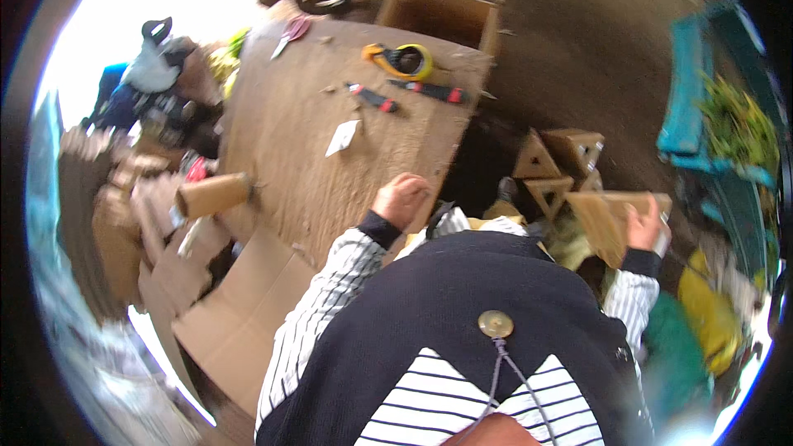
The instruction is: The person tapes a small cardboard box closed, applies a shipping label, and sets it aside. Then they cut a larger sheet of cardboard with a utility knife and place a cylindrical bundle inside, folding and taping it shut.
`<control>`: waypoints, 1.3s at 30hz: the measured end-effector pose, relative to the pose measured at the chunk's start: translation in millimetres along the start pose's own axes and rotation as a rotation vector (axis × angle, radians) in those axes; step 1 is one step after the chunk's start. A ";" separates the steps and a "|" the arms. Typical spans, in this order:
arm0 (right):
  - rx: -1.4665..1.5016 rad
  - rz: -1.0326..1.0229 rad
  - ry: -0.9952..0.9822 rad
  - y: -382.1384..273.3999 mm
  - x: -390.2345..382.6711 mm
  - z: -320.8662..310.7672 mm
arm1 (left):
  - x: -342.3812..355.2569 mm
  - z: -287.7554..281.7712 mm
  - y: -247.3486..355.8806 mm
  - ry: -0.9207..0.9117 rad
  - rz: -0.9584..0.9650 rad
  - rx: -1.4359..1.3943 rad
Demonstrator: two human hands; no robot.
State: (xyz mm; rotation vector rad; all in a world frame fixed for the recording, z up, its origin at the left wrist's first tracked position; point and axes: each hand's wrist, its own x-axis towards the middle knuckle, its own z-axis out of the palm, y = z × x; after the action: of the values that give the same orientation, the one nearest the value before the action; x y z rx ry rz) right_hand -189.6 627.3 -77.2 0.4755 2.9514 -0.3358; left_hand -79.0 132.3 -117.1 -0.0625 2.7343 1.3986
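My right hand (pixel 645 227) grips the edge of a brown cardboard box (pixel 610 223), held out at my right side. Its thumb and fingers are closed on the cardboard. My left hand (pixel 402 200) rests by the right edge of the wooden table (pixel 289 140), fingers curled in; whether anything is inside them is hidden. A small white card (pixel 343 138) lies on the tabletop beyond it. Farther up are two red-and-black handled tools, a utility knife (pixel 373 98) and a dark one (pixel 434 91), plus a yellow tape dispenser (pixel 401 59).
Several folded cardboard boxes with holes (pixel 549 161) stand on the floor right of the table. Pink-handled scissors (pixel 291 35) lie at its far left corner. Cardboard sheets (pixel 244 310) are piled at left. Teal crates (pixel 687 87) holding green plants and a yellow sack (pixel 709 314) are at right.
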 end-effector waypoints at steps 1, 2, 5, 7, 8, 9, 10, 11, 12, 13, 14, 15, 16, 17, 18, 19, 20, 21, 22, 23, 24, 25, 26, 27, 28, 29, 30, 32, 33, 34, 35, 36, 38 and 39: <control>0.005 -0.104 0.026 43.9 26.7 11.5 | -7.0 9.2 -1.9 0.008 -0.078 0.019; 0.105 -0.319 0.168 100.0 49.5 37.3 | -7.0 16.3 -2.7 0.001 0.006 0.020; 0.164 -0.224 0.010 131.3 66.8 44.2 | -1.8 49.3 12.1 -0.074 0.019 -0.032; 0.380 -0.158 -0.027 135.4 84.6 48.6 | 16.8 67.6 35.7 -0.231 -0.013 0.013; 0.307 -0.273 0.006 138.4 100.0 65.0 | 23.5 60.7 41.1 -0.231 0.029 0.052; 0.196 -0.370 0.052 154.1 111.5 72.3 | 22.1 60.5 46.8 -0.244 0.089 0.055; 0.184 -0.524 0.130 166.2 130.9 69.0 | 31.9 63.1 51.3 -0.318 0.022 0.153; 0.226 -0.507 0.101 142.7 147.1 64.1 | 40.9 63.3 44.0 -0.324 0.137 0.182; 0.380 -0.349 0.011 121.2 152.6 47.7 | 39.5 76.8 36.2 -0.325 0.119 0.194; 0.259 -0.425 0.109 126.5 166.6 39.7 | 45.2 72.5 53.3 -0.328 0.079 0.218; 0.244 -0.327 0.118 112.7 168.8 24.1 | 43.3 72.5 65.9 -0.303 -0.072 0.153; 0.216 -0.301 0.135 109.0 174.4 10.9 | 37.4 82.3 47.2 -0.307 0.000 0.161; 0.229 -0.269 0.174 100.8 174.9 13.5 | 43.2 73.8 47.1 -0.333 -0.075 0.214; 0.227 -0.260 0.198 100.8 183.4 1.8 | 43.3 83.6 47.7 -0.365 -0.037 0.278; 0.214 -0.212 0.195 98.6 185.3 -9.3 | 45.3 87.8 55.2 -0.417 -0.092 0.289; 0.201 -0.172 0.186 98.5 191.2 -13.7 | 44.9 91.3 60.0 -0.463 -0.157 0.300; 0.279 -0.214 0.225 105.1 199.4 -11.0 | 43.9 93.5 58.2 -0.474 -0.143 0.288; 0.322 -0.244 0.261 110.1 206.7 -9.1 | 42.3 94.9 55.7 -0.484 -0.132 0.274; 0.349 -0.243 0.269 108.9 210.0 -10.4 | 40.9 93.4 59.6 -0.491 -0.206 0.280; 0.379 -0.253 0.276 101.9 215.0 -12.2 | 38.1 90.5 63.0 -0.482 -0.230 0.296; 0.390 -0.225 0.263 95.1 218.7 -14.9 | 34.3 89.9 60.0 -0.491 -0.251 0.317; 0.363 -0.200 0.279 90.2 222.2 -15.0 | 32.6 88.0 58.8 -0.498 -0.270 0.341; 0.357 -0.173 0.292 89.1 227.1 -12.5 | 30.6 88.8 60.4 -0.508 -0.311 0.363; 0.352 -0.146 0.305 89.9 233.5 -8.6 | 29.7 89.4 63.1 -0.533 -0.350 0.373; 0.330 -0.142 0.327 97.7 240.2 -2.3 | 31.0 90.2 62.0 -0.552 -0.333 0.373; 0.312 -0.146 0.345 106.8 252.6 11.2 | 29.3 92.4 58.3 -0.563 -0.323 0.373; 0.296 -0.149 0.361 116.0 265.3 26.1 | 23.2 94.2 49.4 -0.583 -0.280 0.367; 0.189 -0.020 0.297 130.4 286.3 48.6 | 31.4 96.8 62.7 -0.612 -0.364 0.356; 0.109 0.067 0.244 133.3 294.9 58.9 | 31.5 97.6 66.0 -0.612 -0.408 0.355; 0.041 0.173 0.136 135.1 301.2 66.8 | 32.9 96.4 65.7 -0.651 -0.400 0.382; -0.023 0.275 0.021 136.2 308.6 78.8 | 31.2 96.1 64.6 -0.658 -0.391 0.399; -0.031 0.258 0.001 149.4 319.3 105.5 | 30.3 95.6 66.0 -0.677 -0.435 0.415; -0.020 0.349 -0.156 164.0 333.1 154.2 | 26.7 96.0 65.8 -0.711 -0.494 0.434; -0.029 0.378 -0.183 169.5 337.4 178.6 | 20.9 96.7 62.5 -0.723 -0.514 0.438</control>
State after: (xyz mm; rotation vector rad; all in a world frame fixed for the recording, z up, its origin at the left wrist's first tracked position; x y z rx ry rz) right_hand -435.4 840.6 -339.0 0.9245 2.6132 -0.2742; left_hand -99.8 247.2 -124.6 -0.1781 2.1247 0.5233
